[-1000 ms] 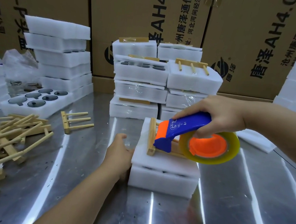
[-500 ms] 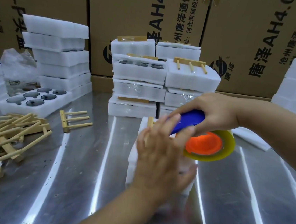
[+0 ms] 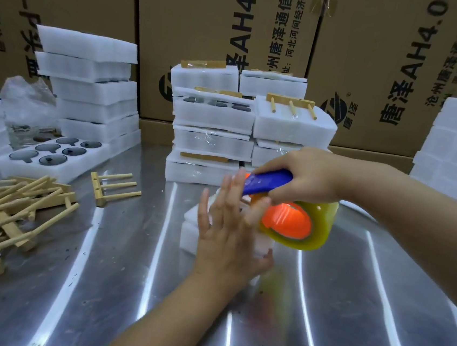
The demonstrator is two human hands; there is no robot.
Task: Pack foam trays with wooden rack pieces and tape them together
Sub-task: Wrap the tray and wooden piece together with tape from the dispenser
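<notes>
Up from the side of the foam trays (image 3: 191, 225), the left hand (image 3: 229, 237) now spreads over their top and near face, fingers straight and apart, holding nothing; it hides most of the pair, and contact cannot be confirmed. Just behind, the right hand (image 3: 308, 178) stays curled round the blue handle of the tape dispenser (image 3: 286, 224), roll tilted over the trays' right end. This looks like pressing tape down, so the bundle seems nearly sealed. Farther off on the metal table (image 3: 126, 275) lie loose wooden pieces (image 3: 6, 206), then stacks of taped bundles (image 3: 214, 112).
</notes>
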